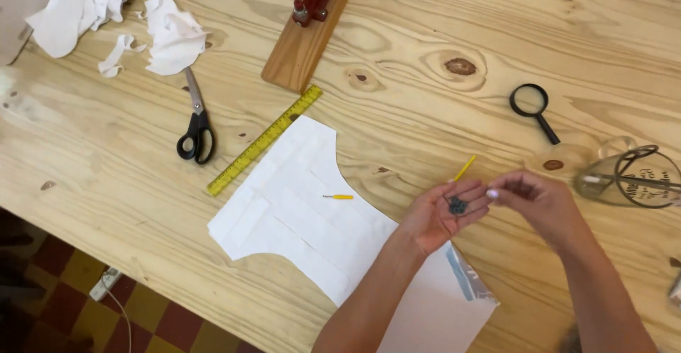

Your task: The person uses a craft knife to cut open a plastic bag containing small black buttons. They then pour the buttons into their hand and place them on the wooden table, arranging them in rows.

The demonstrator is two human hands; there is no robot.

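Forearms reach up from the lower edge, and we hold our left hand (441, 214) palm-up and open above the white cut fabric panel (298, 207) on the pale wooden tabletop (425, 97). Around it lie a yellow ruler (264, 140), black-handled scissors (196, 122), a black magnifying glass (533, 109) and a clear glass jar (628, 177). Small dark metal pieces (457, 205) rest on our left palm, while our right hand (539, 200) curls beside it, fingertips pinched near them; whether it grips anything we cannot tell.

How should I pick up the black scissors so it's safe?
Take the scissors by the black loop handles, coming from the table's near edge. The handles point that way, the closed blades point away toward the white cloth scraps, and nothing lies around the handles.
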